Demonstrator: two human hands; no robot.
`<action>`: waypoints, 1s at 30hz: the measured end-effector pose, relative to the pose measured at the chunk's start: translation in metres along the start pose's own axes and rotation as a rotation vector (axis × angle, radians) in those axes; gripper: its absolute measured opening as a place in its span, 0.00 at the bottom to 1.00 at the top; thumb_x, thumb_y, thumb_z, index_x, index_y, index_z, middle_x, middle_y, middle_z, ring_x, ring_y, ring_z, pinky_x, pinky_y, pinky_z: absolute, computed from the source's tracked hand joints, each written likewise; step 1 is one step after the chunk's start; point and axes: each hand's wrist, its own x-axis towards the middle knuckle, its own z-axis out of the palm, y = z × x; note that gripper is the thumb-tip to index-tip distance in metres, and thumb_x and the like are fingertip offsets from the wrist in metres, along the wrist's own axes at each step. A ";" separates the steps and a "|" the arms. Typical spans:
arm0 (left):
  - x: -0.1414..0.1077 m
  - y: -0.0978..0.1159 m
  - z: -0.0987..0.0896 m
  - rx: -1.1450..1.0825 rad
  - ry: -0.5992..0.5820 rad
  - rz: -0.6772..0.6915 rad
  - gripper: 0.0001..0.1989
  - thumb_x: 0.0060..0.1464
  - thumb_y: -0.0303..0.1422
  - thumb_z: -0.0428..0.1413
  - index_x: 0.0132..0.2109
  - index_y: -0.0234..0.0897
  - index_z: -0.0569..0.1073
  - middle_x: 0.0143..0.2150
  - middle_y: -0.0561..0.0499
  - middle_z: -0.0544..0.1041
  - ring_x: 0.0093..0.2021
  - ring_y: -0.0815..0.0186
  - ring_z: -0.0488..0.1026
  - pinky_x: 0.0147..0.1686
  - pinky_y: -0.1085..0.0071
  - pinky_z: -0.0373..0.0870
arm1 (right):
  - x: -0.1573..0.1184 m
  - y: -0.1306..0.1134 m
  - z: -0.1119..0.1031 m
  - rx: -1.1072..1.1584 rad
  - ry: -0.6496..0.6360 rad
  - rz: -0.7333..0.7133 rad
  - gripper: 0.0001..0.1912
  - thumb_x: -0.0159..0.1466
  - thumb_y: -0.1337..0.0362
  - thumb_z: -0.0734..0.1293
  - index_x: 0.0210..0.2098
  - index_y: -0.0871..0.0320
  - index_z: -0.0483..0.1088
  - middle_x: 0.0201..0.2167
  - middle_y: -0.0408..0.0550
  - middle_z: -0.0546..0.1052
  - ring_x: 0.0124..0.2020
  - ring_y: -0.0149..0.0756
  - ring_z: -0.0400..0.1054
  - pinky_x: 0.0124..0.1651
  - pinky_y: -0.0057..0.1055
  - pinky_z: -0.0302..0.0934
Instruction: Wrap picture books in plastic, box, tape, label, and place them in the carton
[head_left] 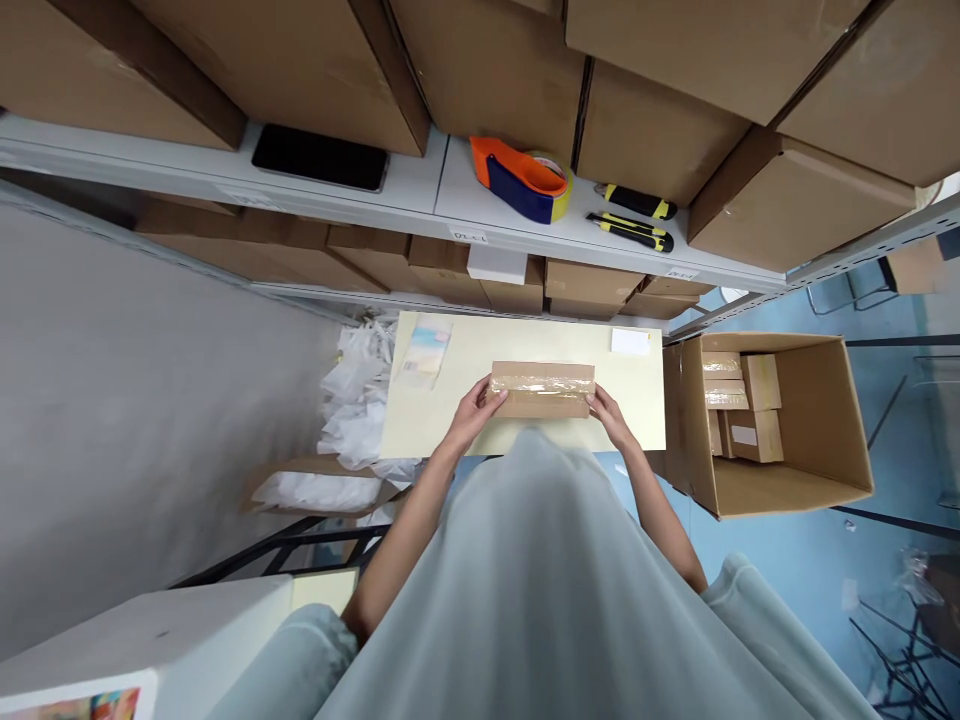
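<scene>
A small brown cardboard box [543,390] with shiny clear tape along its top is over the pale yellow table [450,420]. My left hand [476,408] grips its left end, and my right hand [606,408] grips its right end, thumbs at the near corners. Whether the box rests on the table or is slightly raised, I cannot tell. Behind it to the left lies a colourful printed packet [427,347]; a white label or card [630,342] is at the back right.
A large open carton [795,480] holding several small boxes stands right of the table. White plastic bags [360,385] are heaped at the left. The shelf [420,190] ahead bears a phone [321,158], a tape dispenser [517,180], two cutters [634,232] and large cartons.
</scene>
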 end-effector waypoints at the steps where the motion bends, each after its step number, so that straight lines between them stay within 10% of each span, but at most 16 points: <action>1: 0.003 -0.004 0.003 0.024 0.028 -0.007 0.43 0.57 0.59 0.68 0.72 0.40 0.74 0.72 0.39 0.77 0.71 0.49 0.76 0.72 0.52 0.73 | 0.002 0.000 0.002 -0.038 0.017 -0.010 0.38 0.71 0.38 0.68 0.71 0.54 0.73 0.68 0.57 0.80 0.65 0.48 0.78 0.67 0.44 0.72; 10: 0.021 -0.031 0.020 0.089 0.098 -0.116 0.32 0.59 0.56 0.66 0.60 0.37 0.81 0.61 0.37 0.85 0.63 0.46 0.80 0.67 0.50 0.75 | 0.028 -0.021 0.012 -0.632 0.082 0.033 0.23 0.78 0.54 0.64 0.67 0.53 0.75 0.57 0.54 0.87 0.50 0.50 0.85 0.60 0.43 0.73; 19: 0.018 -0.013 0.009 0.076 0.160 -0.017 0.48 0.51 0.54 0.75 0.72 0.36 0.72 0.77 0.29 0.70 0.76 0.38 0.69 0.74 0.45 0.67 | 0.008 -0.058 -0.004 -0.606 0.226 -0.133 0.38 0.73 0.40 0.68 0.72 0.59 0.70 0.67 0.66 0.79 0.58 0.57 0.82 0.60 0.50 0.75; 22: 0.044 0.035 0.007 0.109 0.216 0.199 0.45 0.57 0.56 0.70 0.73 0.39 0.72 0.78 0.33 0.70 0.78 0.39 0.67 0.76 0.43 0.65 | 0.028 -0.118 -0.007 -0.658 0.312 -0.410 0.36 0.75 0.39 0.66 0.69 0.61 0.73 0.67 0.68 0.79 0.65 0.62 0.76 0.69 0.57 0.70; 26: 0.091 0.157 0.020 0.150 0.296 0.578 0.34 0.66 0.53 0.63 0.70 0.39 0.75 0.72 0.37 0.77 0.74 0.45 0.73 0.75 0.47 0.67 | 0.075 -0.243 0.008 -0.777 0.329 -0.834 0.30 0.79 0.46 0.62 0.69 0.60 0.72 0.67 0.65 0.78 0.70 0.58 0.71 0.76 0.55 0.62; 30: 0.114 0.263 0.036 0.155 0.325 0.770 0.25 0.70 0.42 0.58 0.68 0.40 0.76 0.70 0.38 0.79 0.71 0.49 0.76 0.73 0.50 0.71 | 0.119 -0.351 0.045 -1.120 0.304 -0.826 0.27 0.78 0.59 0.60 0.71 0.68 0.67 0.70 0.71 0.74 0.71 0.59 0.68 0.75 0.53 0.62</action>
